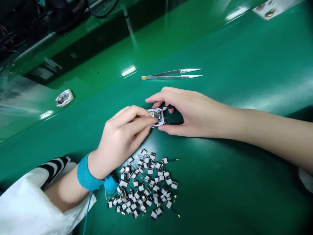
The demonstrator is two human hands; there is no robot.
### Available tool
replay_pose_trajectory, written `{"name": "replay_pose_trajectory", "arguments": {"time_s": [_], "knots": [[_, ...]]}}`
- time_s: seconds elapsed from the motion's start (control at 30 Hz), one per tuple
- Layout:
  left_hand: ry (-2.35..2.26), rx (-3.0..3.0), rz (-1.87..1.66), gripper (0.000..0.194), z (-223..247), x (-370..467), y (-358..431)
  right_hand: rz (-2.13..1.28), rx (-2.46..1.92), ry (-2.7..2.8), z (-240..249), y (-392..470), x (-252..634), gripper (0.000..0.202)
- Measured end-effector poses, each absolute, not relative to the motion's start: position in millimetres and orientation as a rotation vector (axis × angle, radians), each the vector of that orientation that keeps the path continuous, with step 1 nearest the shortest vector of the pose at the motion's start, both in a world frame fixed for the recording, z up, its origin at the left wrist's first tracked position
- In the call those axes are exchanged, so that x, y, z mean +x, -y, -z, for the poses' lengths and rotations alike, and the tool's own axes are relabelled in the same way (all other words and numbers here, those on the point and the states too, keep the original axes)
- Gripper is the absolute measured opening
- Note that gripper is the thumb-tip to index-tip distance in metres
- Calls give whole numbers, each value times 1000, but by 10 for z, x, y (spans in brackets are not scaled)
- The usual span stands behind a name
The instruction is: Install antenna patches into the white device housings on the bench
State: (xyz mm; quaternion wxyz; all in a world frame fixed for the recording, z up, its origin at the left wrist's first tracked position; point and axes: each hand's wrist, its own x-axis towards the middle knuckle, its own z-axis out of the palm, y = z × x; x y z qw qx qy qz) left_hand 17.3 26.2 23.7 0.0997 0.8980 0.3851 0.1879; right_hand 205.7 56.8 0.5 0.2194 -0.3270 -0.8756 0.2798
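My left hand (127, 133) is closed, pinching a small electronic device (160, 118) from its left side. It is an open white-and-pink case with a circuit board inside, and one fingertip lies over the board. My right hand (188, 112) curls round the right end of the device. Its thumb meets the lower edge and its fingers bend along the upper edge. A small black part with a pale tip (169, 107) shows beside the right fingers; whether they grip it is unclear. My left wrist wears a blue strap (89, 173) with a cord.
Below the hands lies a loose pile of small black-and-white parts with thin leads (146, 186). Tweezers (171, 75) rest above the hands. Another open white case (64, 98) sits at left. Dark equipment and cables (61, 16) fill the top left, on the green mat (232, 182) side.
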Motion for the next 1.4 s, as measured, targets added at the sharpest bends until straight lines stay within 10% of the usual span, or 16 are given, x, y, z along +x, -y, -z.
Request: {"name": "replay_pose_trajectory", "arguments": {"time_s": [1.4], "knots": [[-1103, 2622, -565, 16, -239, 149, -282, -666, -929, 2162, -281, -521, 2166, 19]]}}
